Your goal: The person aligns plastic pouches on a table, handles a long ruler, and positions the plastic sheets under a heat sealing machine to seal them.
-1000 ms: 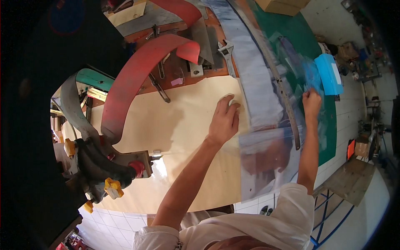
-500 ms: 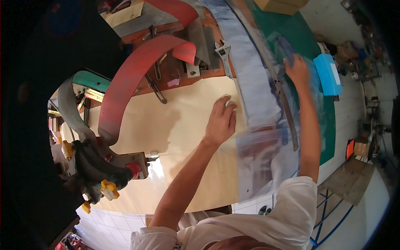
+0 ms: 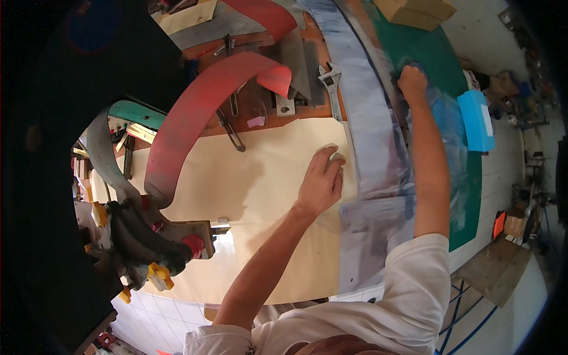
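Observation:
My left hand [image 3: 321, 182] lies on a broad cream-coloured sheet [image 3: 201, 171], near its right edge. Its fingers are curled, with a small pale thing between them that I cannot make out. My right arm reaches far forward, and my right hand [image 3: 412, 83] is closed in a fist on clear plastic film [image 3: 447, 118]. The film spreads beside my forearm over a green mat [image 3: 414, 44]. Between my hands runs a stack of whitish-blue plastic sheets [image 3: 368, 112]. More clear plastic [image 3: 370, 236] lies nearer me. A long narrow bar is partly hidden by my right arm.
To the left stands a dark machine with yellow knobs [image 3: 158, 276] and a curved red guide [image 3: 189, 106]. An adjustable wrench [image 3: 332, 89] lies beyond the cream sheet. A blue box [image 3: 475, 121] sits on the mat's right side, a cardboard box [image 3: 414, 12] at its far end.
My right hand has moved farther forward and closed from looser fingers into a fist on the film. My left hand keeps its curled pose on the sheet. The whole view has shifted slightly.

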